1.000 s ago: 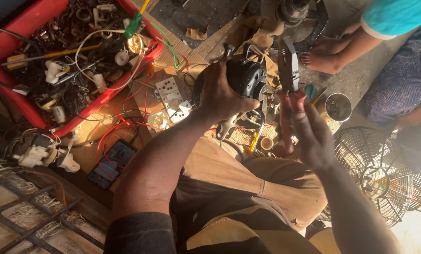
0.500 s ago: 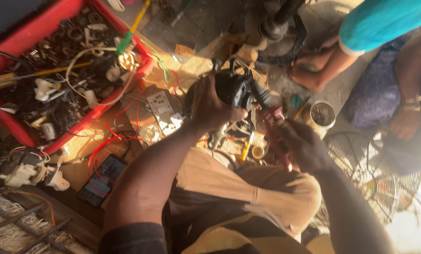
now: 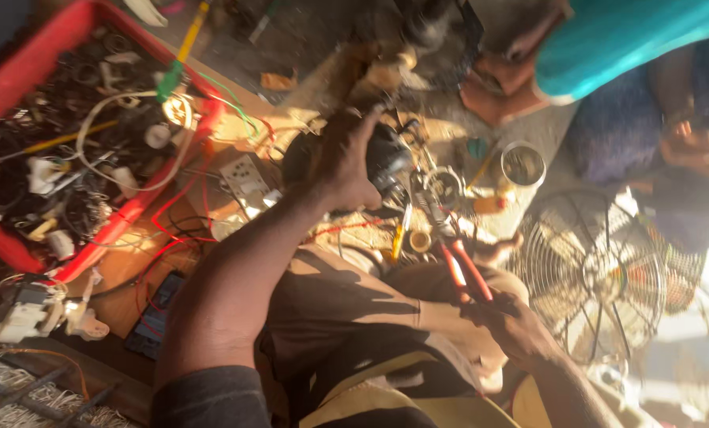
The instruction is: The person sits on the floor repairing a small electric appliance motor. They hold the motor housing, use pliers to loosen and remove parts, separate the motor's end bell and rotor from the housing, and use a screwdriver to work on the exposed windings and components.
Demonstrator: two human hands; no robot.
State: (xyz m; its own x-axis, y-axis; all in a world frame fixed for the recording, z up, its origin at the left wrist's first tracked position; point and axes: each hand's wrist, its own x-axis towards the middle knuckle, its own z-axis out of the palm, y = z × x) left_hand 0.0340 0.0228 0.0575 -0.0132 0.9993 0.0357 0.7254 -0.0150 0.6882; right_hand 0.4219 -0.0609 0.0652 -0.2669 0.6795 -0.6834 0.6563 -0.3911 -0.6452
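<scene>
My left hand grips a dark round motor-like part held above the cluttered floor. My right hand is closed around the red handles of a pair of pliers. The pliers' jaws point up toward the dark part and sit just below and right of it. A yellow-handled screwdriver lies under the part, beside a small roll of tape.
A red tray full of wires, plugs and small parts sits at the left. A white socket plate and red wires lie on a board. A wire fan guard lies at the right. Another person in turquoise sits opposite, near a small tin.
My right hand has drawn back toward my lap with the pliers, away from the dark part. The view has shifted, so the tray and part sit further left and lower.
</scene>
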